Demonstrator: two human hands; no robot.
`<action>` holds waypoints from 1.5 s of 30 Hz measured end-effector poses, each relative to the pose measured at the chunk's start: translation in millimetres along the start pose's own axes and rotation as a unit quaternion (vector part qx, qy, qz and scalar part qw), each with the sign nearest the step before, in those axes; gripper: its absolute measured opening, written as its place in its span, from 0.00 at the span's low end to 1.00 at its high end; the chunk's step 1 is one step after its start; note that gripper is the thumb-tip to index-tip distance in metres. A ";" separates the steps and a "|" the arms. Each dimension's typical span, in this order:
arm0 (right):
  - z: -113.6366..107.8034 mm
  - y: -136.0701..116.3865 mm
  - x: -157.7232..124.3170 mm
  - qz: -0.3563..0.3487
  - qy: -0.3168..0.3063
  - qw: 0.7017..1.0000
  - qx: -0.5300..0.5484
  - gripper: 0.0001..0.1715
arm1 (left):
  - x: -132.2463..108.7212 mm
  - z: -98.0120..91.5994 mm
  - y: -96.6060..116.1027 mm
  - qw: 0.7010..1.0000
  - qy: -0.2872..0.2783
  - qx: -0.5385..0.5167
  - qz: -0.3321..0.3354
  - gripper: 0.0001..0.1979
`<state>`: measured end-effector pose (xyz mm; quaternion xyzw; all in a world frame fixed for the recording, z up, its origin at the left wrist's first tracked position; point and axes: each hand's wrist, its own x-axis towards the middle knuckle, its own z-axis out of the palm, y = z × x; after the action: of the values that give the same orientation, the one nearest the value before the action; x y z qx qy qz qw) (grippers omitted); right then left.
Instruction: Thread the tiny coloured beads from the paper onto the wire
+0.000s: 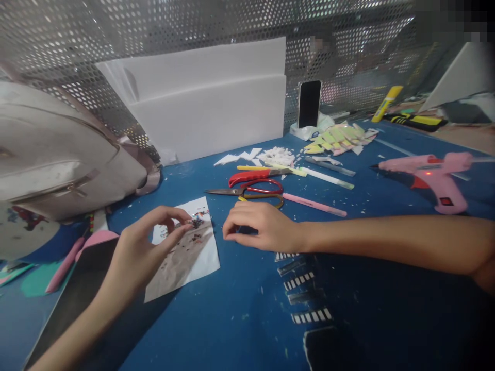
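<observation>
My left hand (143, 247) is over a white sheet of paper (201, 268) scattered with small dark and coloured bits (197, 238). Its thumb and index finger come together in a pinch above the bits; whatever is between the tips is too small to make out. My right hand (263, 224) rests above the blue table to the right of the paper, fingers curled and thumb tip against them. Anything in that grip is hidden. Just beyond it lie scissors (247, 190) with red and brownish handle loops. Black-and-white striped strips (299, 281) lie below the right wrist.
A red-handled cutter (247, 178), a pink pen (313, 204) and white scraps (276, 155) lie farther back. A pink glue gun (436, 172) stands right, its light lit. A phone (310, 103) leans upright behind. A pale backpack (65, 149) sits left, white boards (216, 113) at the back.
</observation>
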<state>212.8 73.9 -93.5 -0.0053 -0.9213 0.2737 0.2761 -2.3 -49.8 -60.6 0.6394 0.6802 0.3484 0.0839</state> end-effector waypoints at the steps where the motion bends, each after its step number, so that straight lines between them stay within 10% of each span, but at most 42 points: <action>1: -0.1 -0.2 0.0 0.002 -0.001 1.000 0.000 0.06 | 3.7 -3.2 -5.9 0.999 -0.042 0.007 0.000 0.08; 15: -1.4 -3.4 0.5 0.008 0.004 1.000 0.014 0.06 | 8.4 6.0 -20.1 0.985 -0.163 0.033 0.048 0.06; 29: -1.4 -6.5 -1.6 0.033 0.040 0.998 0.036 0.02 | -25.0 36.3 22.9 0.953 -0.087 -0.248 -0.152 0.03; 45: 1.1 -6.2 -4.4 -0.035 0.057 0.997 0.025 0.02 | -31.8 38.1 22.4 0.953 -0.088 -0.242 -0.160 0.03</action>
<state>216.9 67.4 -93.4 0.0181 -0.8964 0.2862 0.3379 42.6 -66.7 -86.4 0.5106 0.6590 0.4270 0.3502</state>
